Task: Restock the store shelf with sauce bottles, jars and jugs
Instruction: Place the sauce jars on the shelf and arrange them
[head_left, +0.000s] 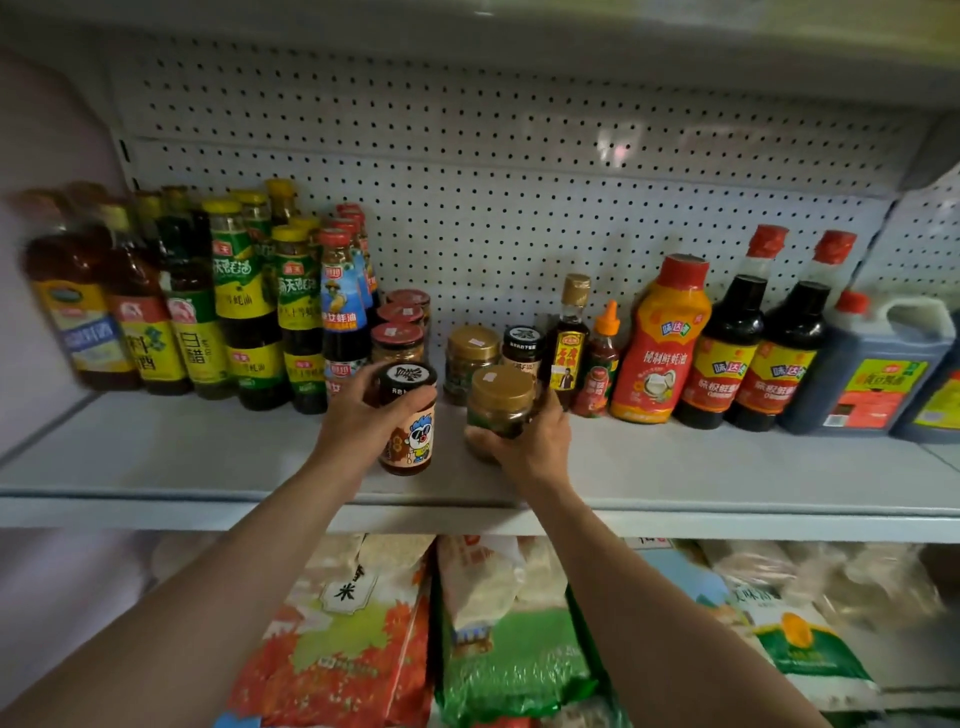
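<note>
- The left hand (363, 415) is wrapped around a black-lidded jar (408, 421), fingers curled over its upper left side and thumb near the lid; the jar stands upright on the shelf (156, 457), near the front edge.
- Its label shows a cartoon figure with blue hair and dark glasses on a pale ground; the lid carries a white graphic and small writing too blurred to read.
- The right hand (530, 441) grasps a gold-lidded jar (498, 410) from the right and below, fingertips around its lower body, thumb up its right side. The jar tilts slightly toward the left; whether its base touches the shelf cannot be told.
- Behind it stand a second gold-lidded jar (470, 364) with a white price sticker and another black-lidded jar (522, 348).
- Three red-lidded jars (397, 340) line up in a row running back, just left of those.
- At the left, green-and-yellow labelled bottles (241, 291) read 蚝油; a blue-labelled bottle (340, 312) also reads 蚝油; a yellow-labelled one (200, 343) reads 白醋.
- To the right: a slim dark bottle with a gold cap (569, 338), a small red sauce bottle with an orange nozzle (600, 364), and an orange squeeze bottle (660, 343) marked 味达美 and 鲜蚝油.
- Two dark bottles (727, 353) with red caps bear 味达美; a dark jug (872, 374) with a handle stands at the far right.
- Below the shelf lie bags of rice (353, 623), one marked 米.
</note>
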